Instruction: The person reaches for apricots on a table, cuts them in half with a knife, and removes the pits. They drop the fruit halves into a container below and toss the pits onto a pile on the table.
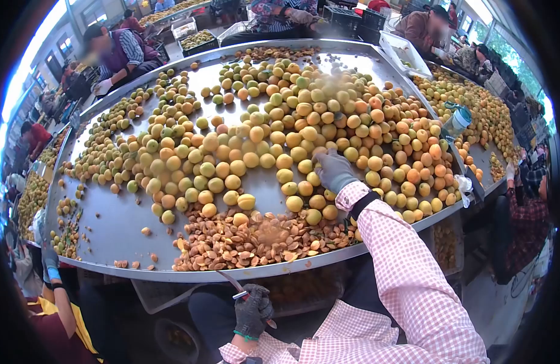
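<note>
My left hand (254, 310), in a dark grey glove, is closed around a knife (232, 284) below the table's front edge. Its slim curved blade points up and left toward the rim. My right hand (336, 170), also gloved, reaches over the table among the apricots (304, 134), its fingers stretched forward and touching the fruit. The fingertips are partly hidden, and I see no fruit clearly gripped. Yellow, orange and greenish apricots spread over the metal table (125, 224). Along the near edge lies a heap of brown apricot pits (256, 242).
A raised metal rim (201, 274) borders the table. Beyond the right edge stand a bottle (456, 123) and another fruit-covered table (474, 100). Under the front edge are a pale crate (155, 295) and a bucket (175, 340). Several people sit around; a co-worker's gloved hand (50, 262) is at left.
</note>
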`<state>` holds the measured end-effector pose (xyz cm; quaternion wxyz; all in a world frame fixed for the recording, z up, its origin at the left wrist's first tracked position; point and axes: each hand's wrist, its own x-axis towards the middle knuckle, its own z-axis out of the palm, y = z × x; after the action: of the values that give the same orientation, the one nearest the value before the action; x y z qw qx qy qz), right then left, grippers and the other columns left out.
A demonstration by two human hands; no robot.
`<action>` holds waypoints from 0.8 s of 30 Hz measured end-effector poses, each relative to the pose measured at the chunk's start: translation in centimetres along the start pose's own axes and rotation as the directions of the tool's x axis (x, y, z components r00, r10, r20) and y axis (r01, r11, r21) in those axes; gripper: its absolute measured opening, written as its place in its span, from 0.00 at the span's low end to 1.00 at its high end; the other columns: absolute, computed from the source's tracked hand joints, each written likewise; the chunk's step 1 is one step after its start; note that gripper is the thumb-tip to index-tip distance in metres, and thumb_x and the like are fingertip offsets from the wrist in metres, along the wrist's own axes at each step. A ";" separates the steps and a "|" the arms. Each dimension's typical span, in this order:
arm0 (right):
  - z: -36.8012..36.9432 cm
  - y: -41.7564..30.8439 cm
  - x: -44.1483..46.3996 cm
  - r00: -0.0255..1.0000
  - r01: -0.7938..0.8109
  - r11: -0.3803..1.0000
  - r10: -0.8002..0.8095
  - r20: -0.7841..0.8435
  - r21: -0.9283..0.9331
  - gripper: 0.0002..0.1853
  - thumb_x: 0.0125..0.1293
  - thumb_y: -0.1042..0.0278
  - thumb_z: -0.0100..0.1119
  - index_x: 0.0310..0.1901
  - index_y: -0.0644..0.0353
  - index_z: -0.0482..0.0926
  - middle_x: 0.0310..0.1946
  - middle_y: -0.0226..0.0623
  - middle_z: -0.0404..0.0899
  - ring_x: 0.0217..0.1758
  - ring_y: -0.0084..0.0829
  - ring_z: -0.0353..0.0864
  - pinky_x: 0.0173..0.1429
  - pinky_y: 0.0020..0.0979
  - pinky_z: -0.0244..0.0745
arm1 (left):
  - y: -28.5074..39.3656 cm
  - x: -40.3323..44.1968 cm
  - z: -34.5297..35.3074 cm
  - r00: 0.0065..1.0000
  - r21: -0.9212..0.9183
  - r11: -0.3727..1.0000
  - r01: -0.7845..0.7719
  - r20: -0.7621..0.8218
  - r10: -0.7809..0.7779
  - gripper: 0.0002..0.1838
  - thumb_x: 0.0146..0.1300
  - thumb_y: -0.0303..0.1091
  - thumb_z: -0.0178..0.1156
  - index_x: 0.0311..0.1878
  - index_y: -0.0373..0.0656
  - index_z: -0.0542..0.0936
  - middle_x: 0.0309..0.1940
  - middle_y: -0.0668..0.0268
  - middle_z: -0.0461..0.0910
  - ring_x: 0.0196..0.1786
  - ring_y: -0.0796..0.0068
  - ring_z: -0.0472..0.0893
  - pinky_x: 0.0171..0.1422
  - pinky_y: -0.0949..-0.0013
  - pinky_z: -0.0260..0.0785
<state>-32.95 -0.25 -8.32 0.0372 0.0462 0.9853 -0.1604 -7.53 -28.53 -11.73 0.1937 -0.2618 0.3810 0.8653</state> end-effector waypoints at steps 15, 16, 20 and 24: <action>-2.4 4.6 -6.3 0.978 0.163 0.986 -0.165 0.129 0.026 0.32 0.51 0.63 0.70 0.59 0.49 0.70 0.53 0.41 0.74 0.61 0.42 0.69 0.63 0.38 0.64 | -1.5 -0.7 0.2 0.996 0.142 0.990 0.016 0.088 -0.028 0.05 0.67 0.32 0.57 0.36 0.43 0.77 0.17 0.73 0.67 0.14 0.84 0.62 0.16 0.78 0.52; -1.2 5.5 -7.2 0.960 0.280 0.960 -0.280 0.008 0.010 0.30 0.51 0.62 0.70 0.58 0.47 0.72 0.53 0.40 0.73 0.61 0.42 0.69 0.65 0.38 0.60 | -1.6 -0.7 0.3 0.996 0.156 0.988 0.011 0.082 -0.024 0.05 0.67 0.32 0.57 0.36 0.43 0.76 0.17 0.73 0.67 0.15 0.84 0.63 0.17 0.78 0.53; -1.3 3.8 -8.7 0.971 0.239 0.953 -0.231 0.064 -0.187 0.27 0.57 0.58 0.63 0.60 0.44 0.72 0.54 0.40 0.74 0.65 0.40 0.65 0.70 0.49 0.48 | -1.6 -0.6 0.7 0.997 0.198 0.980 0.023 0.067 -0.037 0.04 0.67 0.32 0.58 0.36 0.43 0.77 0.18 0.73 0.68 0.15 0.83 0.64 0.17 0.78 0.54; 0.1 2.8 -9.1 0.976 0.203 0.938 -0.218 -0.023 -0.280 0.27 0.54 0.63 0.61 0.59 0.44 0.73 0.53 0.43 0.74 0.62 0.46 0.67 0.68 0.49 0.52 | -2.7 0.0 0.8 0.991 0.229 0.973 0.013 0.126 -0.043 0.04 0.66 0.32 0.58 0.36 0.43 0.76 0.17 0.73 0.67 0.14 0.82 0.64 0.16 0.78 0.55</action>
<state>-23.64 1.67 -8.51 -0.0004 -0.0608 0.9979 -0.0231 -6.36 -26.23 -12.75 0.2589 -0.1864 0.4604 0.8284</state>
